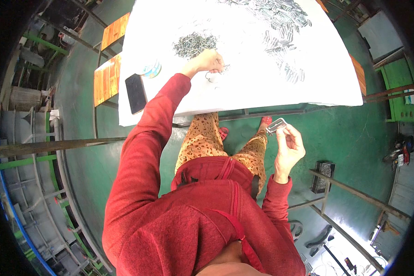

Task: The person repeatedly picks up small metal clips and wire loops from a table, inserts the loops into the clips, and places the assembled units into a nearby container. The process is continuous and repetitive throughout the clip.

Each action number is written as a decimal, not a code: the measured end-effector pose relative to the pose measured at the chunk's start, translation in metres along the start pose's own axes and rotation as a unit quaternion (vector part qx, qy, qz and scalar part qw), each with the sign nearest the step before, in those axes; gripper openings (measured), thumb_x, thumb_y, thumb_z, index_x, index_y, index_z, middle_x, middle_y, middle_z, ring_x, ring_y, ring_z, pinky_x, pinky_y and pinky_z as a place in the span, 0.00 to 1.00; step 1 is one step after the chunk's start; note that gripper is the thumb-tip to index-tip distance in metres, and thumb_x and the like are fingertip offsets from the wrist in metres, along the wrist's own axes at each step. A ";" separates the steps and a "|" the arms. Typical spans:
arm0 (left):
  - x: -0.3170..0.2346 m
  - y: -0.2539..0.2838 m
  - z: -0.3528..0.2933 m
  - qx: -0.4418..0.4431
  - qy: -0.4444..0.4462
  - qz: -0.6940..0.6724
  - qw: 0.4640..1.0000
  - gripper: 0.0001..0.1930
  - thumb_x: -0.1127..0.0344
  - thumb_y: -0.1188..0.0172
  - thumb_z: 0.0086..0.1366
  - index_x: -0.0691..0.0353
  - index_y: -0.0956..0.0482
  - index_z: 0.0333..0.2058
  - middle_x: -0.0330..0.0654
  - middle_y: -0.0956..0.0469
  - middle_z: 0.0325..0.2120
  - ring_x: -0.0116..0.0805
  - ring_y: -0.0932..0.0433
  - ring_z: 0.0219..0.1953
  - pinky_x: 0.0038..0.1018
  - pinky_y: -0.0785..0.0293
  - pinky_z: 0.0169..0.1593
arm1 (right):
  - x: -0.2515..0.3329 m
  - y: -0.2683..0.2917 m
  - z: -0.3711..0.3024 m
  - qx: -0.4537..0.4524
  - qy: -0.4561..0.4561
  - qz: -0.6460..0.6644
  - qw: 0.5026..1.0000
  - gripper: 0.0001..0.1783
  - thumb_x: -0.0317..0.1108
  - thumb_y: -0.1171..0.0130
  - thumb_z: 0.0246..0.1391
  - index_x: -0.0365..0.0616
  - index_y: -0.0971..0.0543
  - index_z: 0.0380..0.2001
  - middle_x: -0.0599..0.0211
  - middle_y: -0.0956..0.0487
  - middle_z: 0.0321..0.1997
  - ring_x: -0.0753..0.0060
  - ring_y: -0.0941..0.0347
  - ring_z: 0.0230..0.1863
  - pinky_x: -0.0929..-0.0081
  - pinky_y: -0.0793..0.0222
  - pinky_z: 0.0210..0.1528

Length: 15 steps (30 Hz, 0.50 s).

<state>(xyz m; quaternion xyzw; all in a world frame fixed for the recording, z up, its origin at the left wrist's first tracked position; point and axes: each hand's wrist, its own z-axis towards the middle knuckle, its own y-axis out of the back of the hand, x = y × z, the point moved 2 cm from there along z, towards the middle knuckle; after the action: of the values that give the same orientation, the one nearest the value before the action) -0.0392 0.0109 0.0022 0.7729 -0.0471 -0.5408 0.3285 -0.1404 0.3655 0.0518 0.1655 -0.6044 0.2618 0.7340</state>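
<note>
Pinching a small silvery clip [275, 125], round-cornered with a darker middle, the right hand [289, 146] holds it in the air near the table [253, 94]. The left hand [208, 61], fingers close together by a metal pile [192, 44], holds I cannot tell what.

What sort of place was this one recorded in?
Probably a small workshop or factory floor: a heap of small metal-looking parts lies on a white-covered table, above a green floor.
</note>
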 end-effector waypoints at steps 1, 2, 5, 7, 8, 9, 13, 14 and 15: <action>-0.008 -0.003 -0.003 -0.006 -0.008 0.001 1.000 0.06 0.71 0.39 0.53 0.68 0.20 0.29 0.42 0.21 0.20 0.26 0.24 0.21 0.23 0.25 0.27 | 0.000 -0.001 0.000 0.004 -0.001 0.002 1.000 0.14 0.16 0.40 0.46 0.35 0.23 0.39 0.65 0.23 0.36 0.80 0.28 0.37 0.82 0.32 0.41; -0.016 -0.006 -0.008 -0.008 -0.017 -0.041 0.999 0.06 0.71 0.39 0.54 0.67 0.20 0.29 0.41 0.21 0.20 0.26 0.24 0.22 0.22 0.26 0.28 | 0.001 -0.002 -0.001 0.008 -0.003 0.004 1.000 0.14 0.16 0.40 0.46 0.36 0.23 0.39 0.65 0.23 0.36 0.80 0.28 0.37 0.82 0.32 0.41; -0.062 -0.034 -0.029 0.014 -0.056 -0.170 0.984 0.05 0.71 0.39 0.55 0.66 0.20 0.30 0.39 0.21 0.23 0.25 0.24 0.25 0.21 0.27 0.31 | 0.003 -0.006 -0.001 0.005 -0.036 0.008 0.999 0.14 0.17 0.40 0.46 0.35 0.23 0.39 0.67 0.22 0.35 0.81 0.27 0.35 0.84 0.31 0.39; -0.094 -0.059 -0.050 0.044 -0.082 -0.264 0.960 0.05 0.70 0.38 0.55 0.64 0.21 0.29 0.37 0.22 0.24 0.24 0.25 0.27 0.21 0.28 0.35 | 0.002 -0.008 0.000 0.009 -0.070 0.013 0.997 0.13 0.19 0.40 0.48 0.35 0.23 0.40 0.67 0.21 0.34 0.82 0.27 0.33 0.85 0.30 0.38; -0.102 -0.071 -0.060 0.038 -0.081 -0.311 0.946 0.04 0.70 0.38 0.55 0.64 0.21 0.29 0.36 0.22 0.24 0.24 0.25 0.28 0.22 0.28 0.36 | -0.004 -0.011 0.001 0.027 -0.081 0.018 0.996 0.12 0.20 0.40 0.49 0.34 0.23 0.40 0.66 0.21 0.34 0.82 0.27 0.33 0.85 0.30 0.37; -0.110 -0.083 -0.068 0.035 -0.079 -0.359 0.930 0.04 0.70 0.37 0.55 0.63 0.21 0.29 0.35 0.22 0.24 0.23 0.25 0.29 0.22 0.29 0.38 | -0.007 -0.013 0.001 0.027 -0.089 0.033 0.995 0.12 0.20 0.40 0.49 0.34 0.23 0.40 0.66 0.21 0.34 0.82 0.27 0.33 0.84 0.30 0.37; -0.128 -0.116 -0.084 0.034 -0.094 -0.451 0.887 0.04 0.69 0.36 0.55 0.62 0.21 0.28 0.35 0.22 0.29 0.23 0.26 0.35 0.23 0.30 0.43 | -0.014 -0.014 0.004 0.015 -0.105 0.055 0.993 0.11 0.20 0.41 0.50 0.34 0.23 0.39 0.66 0.21 0.33 0.82 0.27 0.32 0.84 0.29 0.35; -0.131 -0.120 -0.083 0.039 -0.104 -0.451 0.886 0.04 0.69 0.36 0.55 0.62 0.20 0.29 0.35 0.23 0.31 0.22 0.26 0.35 0.23 0.30 0.43 | -0.013 -0.012 0.006 0.008 -0.100 0.056 0.993 0.11 0.20 0.41 0.50 0.34 0.23 0.39 0.66 0.21 0.33 0.83 0.27 0.32 0.84 0.29 0.35; -0.132 -0.123 -0.084 0.041 -0.113 -0.450 0.885 0.04 0.69 0.37 0.56 0.62 0.20 0.29 0.34 0.23 0.33 0.22 0.27 0.35 0.23 0.31 0.44 | -0.012 -0.012 0.008 0.005 -0.096 0.060 0.994 0.11 0.20 0.41 0.50 0.33 0.23 0.39 0.66 0.21 0.33 0.83 0.27 0.32 0.85 0.29 0.35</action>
<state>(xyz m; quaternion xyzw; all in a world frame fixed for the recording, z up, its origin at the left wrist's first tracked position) -0.0553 0.2014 0.0561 0.6579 0.2466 -0.7115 0.0107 -0.1409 0.3489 0.0431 0.1570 -0.6797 0.2911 0.6547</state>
